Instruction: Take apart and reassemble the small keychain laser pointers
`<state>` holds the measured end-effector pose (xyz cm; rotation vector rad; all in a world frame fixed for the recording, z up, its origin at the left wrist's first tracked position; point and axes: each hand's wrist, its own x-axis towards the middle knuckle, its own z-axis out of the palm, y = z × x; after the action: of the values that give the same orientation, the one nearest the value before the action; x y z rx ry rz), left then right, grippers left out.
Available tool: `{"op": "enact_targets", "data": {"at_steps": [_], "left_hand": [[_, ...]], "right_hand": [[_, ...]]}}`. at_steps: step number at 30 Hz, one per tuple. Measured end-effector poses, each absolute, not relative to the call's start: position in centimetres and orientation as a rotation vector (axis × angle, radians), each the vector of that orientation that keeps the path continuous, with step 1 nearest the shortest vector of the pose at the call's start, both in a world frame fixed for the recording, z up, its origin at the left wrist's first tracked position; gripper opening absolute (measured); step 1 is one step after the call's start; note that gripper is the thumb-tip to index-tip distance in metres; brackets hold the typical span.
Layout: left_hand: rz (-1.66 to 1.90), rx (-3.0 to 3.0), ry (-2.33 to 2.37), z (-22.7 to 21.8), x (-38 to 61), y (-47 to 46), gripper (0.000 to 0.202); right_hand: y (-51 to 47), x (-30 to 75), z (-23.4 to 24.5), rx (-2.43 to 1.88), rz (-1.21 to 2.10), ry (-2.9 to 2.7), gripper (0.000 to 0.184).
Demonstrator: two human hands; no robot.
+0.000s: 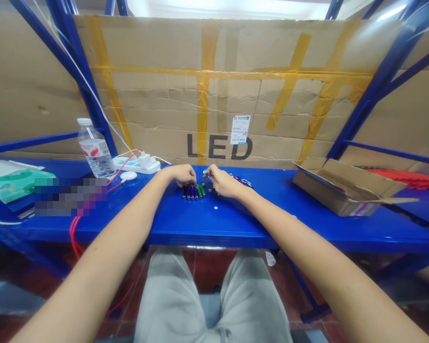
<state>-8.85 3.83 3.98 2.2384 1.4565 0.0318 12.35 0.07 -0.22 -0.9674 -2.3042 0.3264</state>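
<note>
Both my arms reach out to the middle of a blue shelf board. My left hand is curled closed and rests just above a row of several small cylinders, purple and green, lying side by side. My right hand is closed in a pinch on a tiny silvery part held between the two hands. What my left fingers hold, if anything, is hidden. A small white disc lies on the board in front of my right hand.
An open cardboard box sits at the right. On the left stand a water bottle, a white power strip with red cable, and a green packet. Taped cardboard marked LED closes off the back.
</note>
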Motion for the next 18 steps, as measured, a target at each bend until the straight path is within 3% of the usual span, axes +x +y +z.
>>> {"op": "enact_targets", "data": {"at_steps": [18], "left_hand": [[0.007,2.27,1.479,3.8,-9.5,4.5,0.028]], "right_hand": [[1.2,11.9,-1.1,-1.118,0.307,-2.377,0.009]]}}
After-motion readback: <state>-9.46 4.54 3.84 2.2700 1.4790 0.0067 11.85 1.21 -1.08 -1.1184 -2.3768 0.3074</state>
